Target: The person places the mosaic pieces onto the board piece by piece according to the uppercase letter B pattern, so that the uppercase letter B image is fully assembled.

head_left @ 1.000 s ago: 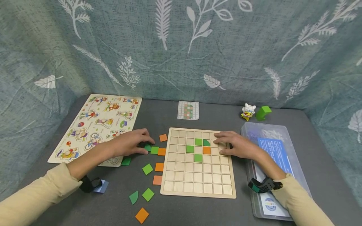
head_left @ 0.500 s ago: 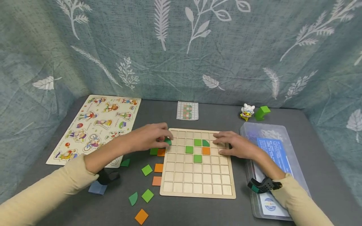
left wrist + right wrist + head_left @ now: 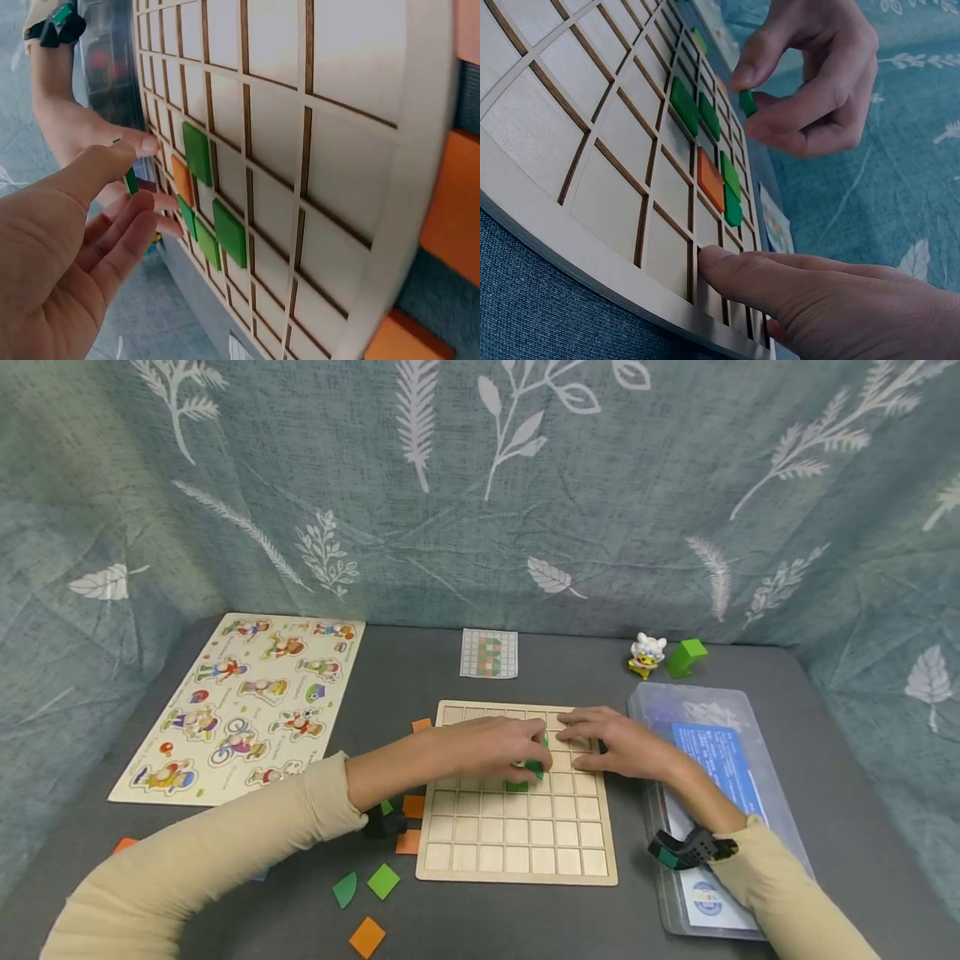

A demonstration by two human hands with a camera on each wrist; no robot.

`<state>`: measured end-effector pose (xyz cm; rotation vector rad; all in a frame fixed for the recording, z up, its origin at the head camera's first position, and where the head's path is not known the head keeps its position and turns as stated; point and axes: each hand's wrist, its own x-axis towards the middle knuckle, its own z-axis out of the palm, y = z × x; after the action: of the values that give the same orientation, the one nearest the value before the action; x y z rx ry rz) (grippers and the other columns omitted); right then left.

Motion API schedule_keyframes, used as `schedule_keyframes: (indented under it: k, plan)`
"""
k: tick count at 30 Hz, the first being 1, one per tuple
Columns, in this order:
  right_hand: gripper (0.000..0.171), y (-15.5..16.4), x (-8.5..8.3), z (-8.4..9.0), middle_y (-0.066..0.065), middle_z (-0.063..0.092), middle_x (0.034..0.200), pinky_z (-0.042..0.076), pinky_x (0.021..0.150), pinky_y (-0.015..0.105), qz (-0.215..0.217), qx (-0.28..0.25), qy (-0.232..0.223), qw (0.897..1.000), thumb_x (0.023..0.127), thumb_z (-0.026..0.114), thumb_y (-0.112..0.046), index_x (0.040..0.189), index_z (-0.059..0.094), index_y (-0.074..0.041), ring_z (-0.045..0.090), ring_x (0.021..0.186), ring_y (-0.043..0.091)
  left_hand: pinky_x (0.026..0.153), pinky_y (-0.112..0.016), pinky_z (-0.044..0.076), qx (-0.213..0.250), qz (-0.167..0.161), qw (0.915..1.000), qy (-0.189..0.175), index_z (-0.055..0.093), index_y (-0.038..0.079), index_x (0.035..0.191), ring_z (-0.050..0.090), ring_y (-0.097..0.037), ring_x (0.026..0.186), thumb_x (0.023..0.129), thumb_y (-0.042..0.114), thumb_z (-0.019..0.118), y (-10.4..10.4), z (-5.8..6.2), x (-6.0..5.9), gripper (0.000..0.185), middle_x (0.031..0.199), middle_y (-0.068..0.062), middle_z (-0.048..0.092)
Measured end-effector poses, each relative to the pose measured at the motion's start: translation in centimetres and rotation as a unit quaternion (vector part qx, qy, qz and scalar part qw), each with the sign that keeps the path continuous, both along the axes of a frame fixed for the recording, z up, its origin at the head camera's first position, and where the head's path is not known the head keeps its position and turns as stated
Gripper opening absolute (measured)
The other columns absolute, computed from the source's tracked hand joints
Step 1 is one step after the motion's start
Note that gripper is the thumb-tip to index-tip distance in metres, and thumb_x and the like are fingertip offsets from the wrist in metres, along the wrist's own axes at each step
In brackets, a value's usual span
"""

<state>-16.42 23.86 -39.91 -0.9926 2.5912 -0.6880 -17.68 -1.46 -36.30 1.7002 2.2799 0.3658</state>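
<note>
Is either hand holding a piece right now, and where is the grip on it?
The left hand pinches a small green tile by its edges, thumb and fingertips, above the wooden grid board. The right hand holds nothing; it rests on the board.

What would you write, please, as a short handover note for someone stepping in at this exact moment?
Left hand: pinches a dark green piece just above the wooden grid board, near its middle.
Right hand: flat, fingers pressing the board's right edge.
Done: several green squares and one orange square sit in the board's cells.
Left: the held piece is not yet seated; most cells are bare. Loose orange and green pieces lie on the table left of the board. The pattern card lies behind the board.
</note>
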Motion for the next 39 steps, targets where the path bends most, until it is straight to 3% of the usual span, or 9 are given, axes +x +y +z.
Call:
schedule_keyframes:
  k: [12,17,23,30,39]
  plan:
    - [0.039,0.0,-0.1,-0.1,0.018,0.05,0.143,0.04,0.104,0.057,-0.002,0.0,0.005,1.0,0.089,0.069,-0.017,0.126,0.064,-0.006,0.043,0.134,0.042,0.074,-0.019,0.048,0.006,-0.002,0.9995,-0.032,0.069,0.012,0.107,0.06,-0.011,0.089,0.093,0.013,0.063,1.0,-0.5,0.1,0.016,0.11,-0.003,0.062]
    - [0.039,0.0,-0.2,0.0,0.017,0.05,0.145,0.039,0.105,0.057,-0.005,0.003,0.001,1.0,0.089,0.069,-0.018,0.126,0.064,-0.007,0.042,0.135,0.041,0.075,-0.018,0.048,-0.005,0.008,0.9989,-0.045,0.07,0.014,0.107,0.06,-0.01,0.088,0.092,0.021,0.067,1.3,-0.5,0.4,0.017,0.109,0.0,0.062]
    - [0.039,-0.1,-0.1,0.0,0.017,0.049,0.145,0.039,0.105,0.058,-0.006,0.006,0.0,1.0,0.089,0.069,-0.018,0.126,0.064,-0.008,0.041,0.135,0.04,0.072,-0.016,0.047,0.002,0.004,0.9997,-0.023,0.071,0.017,0.1,0.059,-0.007,0.084,0.091,0.029,0.068,1.4,-0.9,0.6,0.015,0.105,0.002,0.063]
    - [0.037,-0.2,0.0,0.1,0.017,0.049,0.145,0.038,0.105,0.059,-0.006,0.009,0.0,1.0,0.089,0.069,-0.018,0.125,0.065,-0.009,0.041,0.135,0.041,0.075,-0.018,0.049,0.003,0.007,0.9999,-0.007,0.071,0.017,0.102,0.059,-0.009,0.086,0.091,0.023,0.068,1.5,-1.4,1.1,0.013,0.113,-0.001,0.061]
    - [0.036,-0.1,0.0,-0.1,0.018,0.052,0.142,0.04,0.103,0.058,0.002,0.008,0.014,1.0,0.091,0.068,-0.016,0.125,0.065,-0.007,0.044,0.133,0.041,0.071,-0.018,0.047,0.009,0.006,0.9996,0.027,0.071,0.018,0.099,0.057,-0.01,0.086,0.089,0.025,0.07,1.4,-1.9,1.4,0.013,0.103,0.001,0.061]
